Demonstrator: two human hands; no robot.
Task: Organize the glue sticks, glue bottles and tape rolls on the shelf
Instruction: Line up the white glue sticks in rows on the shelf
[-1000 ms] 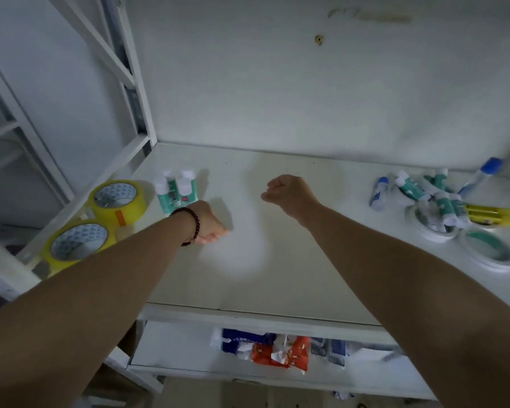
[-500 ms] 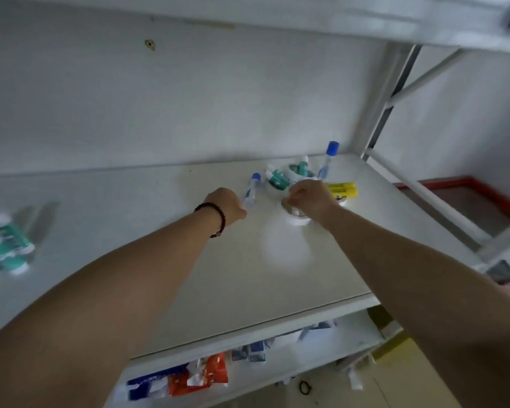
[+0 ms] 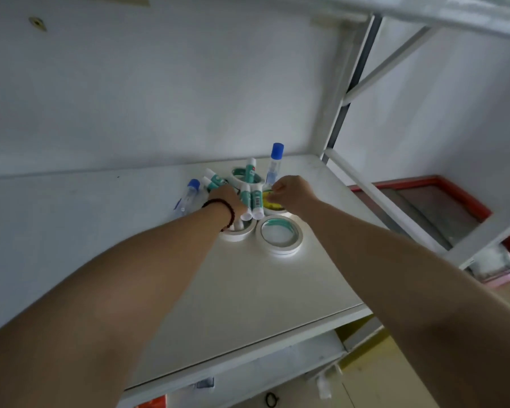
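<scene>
On the shelf (image 3: 248,290), glue sticks (image 3: 252,200) lie over tape rolls (image 3: 278,234) (a glue bottle (image 3: 275,163) upright behind, another (image 3: 187,197) left).

Both hands have reached further into the pile at the shelf's (image 3: 248,290) right end: the left hand (image 3: 226,198) now closes on two glue sticks (image 3: 252,201), the right hand (image 3: 292,191) curls over something yellow (image 3: 270,201) beside them
</scene>
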